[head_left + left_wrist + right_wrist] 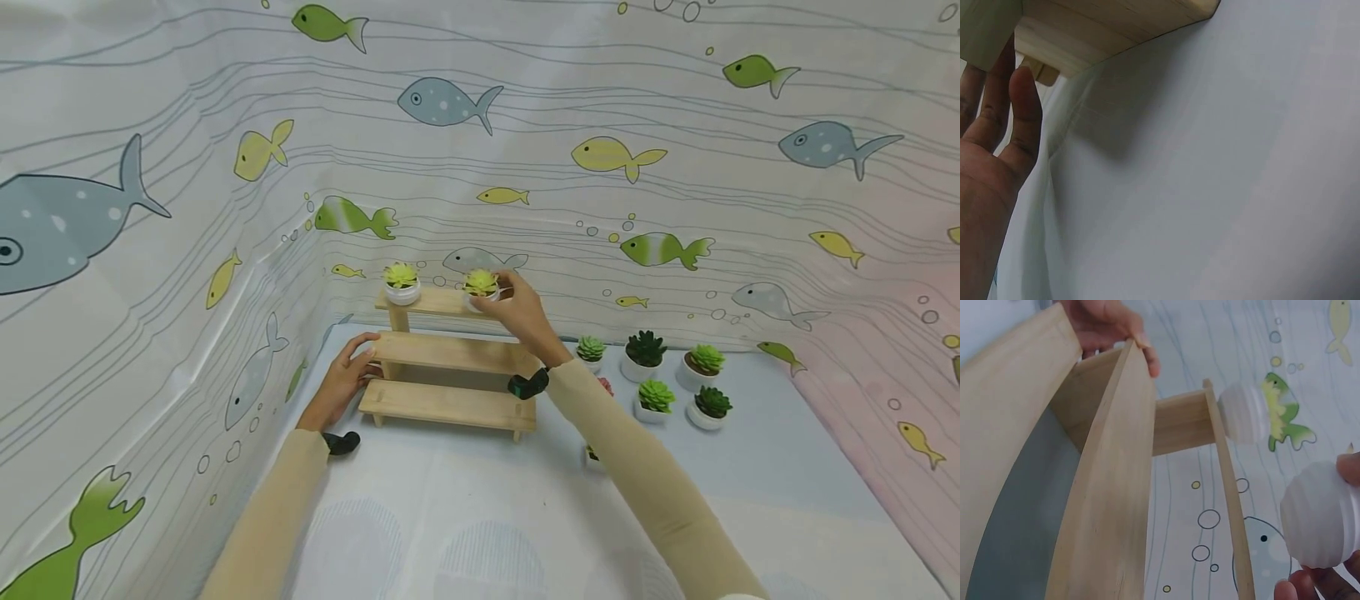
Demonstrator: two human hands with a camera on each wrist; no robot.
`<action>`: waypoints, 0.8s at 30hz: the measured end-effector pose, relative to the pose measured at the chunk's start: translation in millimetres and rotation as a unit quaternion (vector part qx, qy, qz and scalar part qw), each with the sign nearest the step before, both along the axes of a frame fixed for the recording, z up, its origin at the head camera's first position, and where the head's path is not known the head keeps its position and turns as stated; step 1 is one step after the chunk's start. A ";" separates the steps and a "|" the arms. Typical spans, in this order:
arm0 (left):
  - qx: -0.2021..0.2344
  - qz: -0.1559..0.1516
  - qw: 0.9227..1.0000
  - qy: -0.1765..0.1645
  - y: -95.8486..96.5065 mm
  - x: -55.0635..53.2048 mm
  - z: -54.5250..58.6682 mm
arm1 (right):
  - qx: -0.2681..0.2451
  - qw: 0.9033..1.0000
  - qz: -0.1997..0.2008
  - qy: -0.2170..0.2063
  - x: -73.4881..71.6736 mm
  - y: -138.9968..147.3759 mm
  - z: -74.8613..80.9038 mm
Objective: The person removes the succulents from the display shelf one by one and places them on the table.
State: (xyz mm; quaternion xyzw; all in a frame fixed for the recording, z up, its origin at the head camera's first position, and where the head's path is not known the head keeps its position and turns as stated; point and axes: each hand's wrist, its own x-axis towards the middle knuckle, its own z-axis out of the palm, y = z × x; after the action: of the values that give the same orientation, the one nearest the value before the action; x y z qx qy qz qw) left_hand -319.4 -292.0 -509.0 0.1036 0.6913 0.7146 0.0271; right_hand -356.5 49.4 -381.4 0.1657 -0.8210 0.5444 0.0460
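Observation:
A three-tier wooden plant stand [450,352] stands on the table by the back wall. My left hand [343,382] grips the left end of its middle shelf, with fingers about the board's edge in the right wrist view. With my right hand [525,315] I hold a small yellow-green succulent [481,282] by its white ribbed pot [1319,515]. In the right wrist view a gap shows between this pot and the top shelf [1235,512]. Another yellow-green succulent [402,286] in a white pot sits upright on the left end of the top shelf.
Several potted succulents stand on the table to the right, among them a dark green one [643,350] and a light green one [656,398]. My right forearm partly hides a reddish plant [606,386] and a white pot [596,458]. Fish-printed sheeting [555,100] encloses the table.

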 end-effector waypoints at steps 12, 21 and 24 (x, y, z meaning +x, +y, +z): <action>-0.002 0.000 1.000 -0.003 0.2 2.3 1.5 | 0.007 1.000 0.000 0.013 19.9 21.1 3.7; 0.000 -0.001 1.000 0.004 -0.1 0.9 -0.1 | -0.003 1.000 0.004 -0.006 32.0 39.4 1.6; 0.001 -0.001 1.000 0.005 -0.6 0.2 -0.8 | -0.004 1.000 0.002 -0.004 34.3 44.9 -0.6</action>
State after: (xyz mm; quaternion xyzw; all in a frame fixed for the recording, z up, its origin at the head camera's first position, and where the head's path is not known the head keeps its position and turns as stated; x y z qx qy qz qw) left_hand -319.3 -292.6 -509.8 0.1076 0.6908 0.7146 0.0242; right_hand -322.2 94.3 -381.9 0.1645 -0.8185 0.5489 0.0422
